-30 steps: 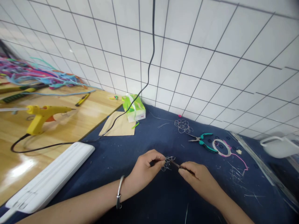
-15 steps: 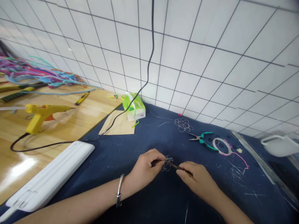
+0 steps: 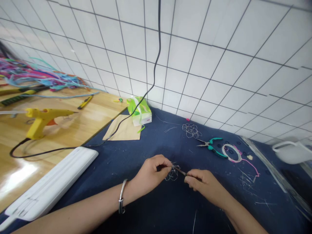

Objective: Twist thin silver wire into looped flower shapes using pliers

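Note:
Between thumb and fingertips my left hand (image 3: 153,170) pinches a small looped wire ornament (image 3: 172,175), whose thin silver loops hang below the fingers. My right hand (image 3: 207,187) is wrapped round a pair of slim-nosed pliers (image 3: 180,171). Their narrow jaws reach leftward to the upper part of the wire, close to my left fingertips. The handles are mostly hidden in my right palm, and I cannot tell exactly which strand the jaws touch. Both hands are just above the dark blue cloth (image 3: 136,208).
Farther back lie another looped wire piece (image 3: 191,130), teal-handled pliers (image 3: 212,147) and a white ring-shaped coil (image 3: 231,153). Wire scraps (image 3: 247,180) are at the right. At the left are a white power strip (image 3: 56,182), a yellow glue gun (image 3: 40,122) and a tissue pack (image 3: 140,112).
The wire ornament has turned slightly and shifted a little left and down. The pliers' handles have rolled in my right hand, so their yellow part no longer shows. Both grips remain.

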### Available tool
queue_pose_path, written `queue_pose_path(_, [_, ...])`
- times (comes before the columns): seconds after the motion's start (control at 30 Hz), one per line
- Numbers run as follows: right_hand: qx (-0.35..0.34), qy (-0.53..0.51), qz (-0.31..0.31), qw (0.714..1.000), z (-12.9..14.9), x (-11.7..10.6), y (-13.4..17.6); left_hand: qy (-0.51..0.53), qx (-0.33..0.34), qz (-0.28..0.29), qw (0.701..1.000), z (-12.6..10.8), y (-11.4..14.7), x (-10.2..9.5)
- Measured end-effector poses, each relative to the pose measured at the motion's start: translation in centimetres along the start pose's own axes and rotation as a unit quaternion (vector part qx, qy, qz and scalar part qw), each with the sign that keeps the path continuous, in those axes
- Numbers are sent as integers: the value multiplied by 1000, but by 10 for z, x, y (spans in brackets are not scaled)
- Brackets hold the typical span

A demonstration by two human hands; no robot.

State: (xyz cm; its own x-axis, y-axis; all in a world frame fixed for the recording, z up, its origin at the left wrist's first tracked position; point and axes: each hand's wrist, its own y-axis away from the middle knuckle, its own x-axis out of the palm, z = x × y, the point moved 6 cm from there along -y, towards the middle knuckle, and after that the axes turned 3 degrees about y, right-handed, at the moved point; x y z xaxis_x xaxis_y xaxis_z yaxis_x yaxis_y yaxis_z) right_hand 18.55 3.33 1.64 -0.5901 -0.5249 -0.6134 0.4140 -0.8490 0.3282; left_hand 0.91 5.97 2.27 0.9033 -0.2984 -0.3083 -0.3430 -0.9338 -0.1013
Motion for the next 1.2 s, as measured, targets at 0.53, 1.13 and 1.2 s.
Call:
queue_pose_path(0.53, [11,-7,-15,1000,4,1,4,57,-69,13,996,7,1,5])
queue_pose_path(1.13, [74,-471,152,866,-10,40,1,168,-16,13,986,0,6,7])
queue_pose_path(1.2, [70,-492,161,853,-9,42,1,154,-4,4,988,0,7,6])
